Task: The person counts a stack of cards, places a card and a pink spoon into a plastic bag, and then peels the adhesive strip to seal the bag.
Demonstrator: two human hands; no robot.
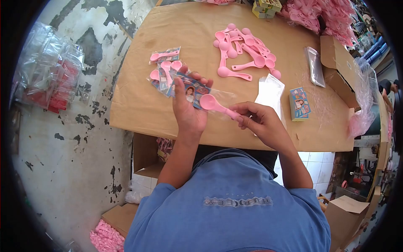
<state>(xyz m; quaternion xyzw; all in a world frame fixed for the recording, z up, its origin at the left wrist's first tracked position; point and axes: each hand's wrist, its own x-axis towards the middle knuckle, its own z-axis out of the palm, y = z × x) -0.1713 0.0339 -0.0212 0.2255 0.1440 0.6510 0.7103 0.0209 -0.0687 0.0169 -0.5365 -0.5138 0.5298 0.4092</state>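
My left hand (189,105) holds a clear plastic bag with a blue printed card (191,91) in it, the fingers wrapped behind the card. A pink spoon (208,102) lies across the bag's near side, its bowl over the card's right edge. The spoon's handle end is pinched between the thumb and fingers of my right hand (256,119). Just beyond my left hand, several bagged pink spoons with cards (166,69) lie on the brown table (189,35).
Loose pink spoons (252,52) are heaped at the table's far middle. White sleeves (270,92), a stack of blue cards (298,103) and a clear pack (315,67) lie to the right, near an open cardboard box (338,69). Pink spoons in bulk (312,17) fill the far right corner.
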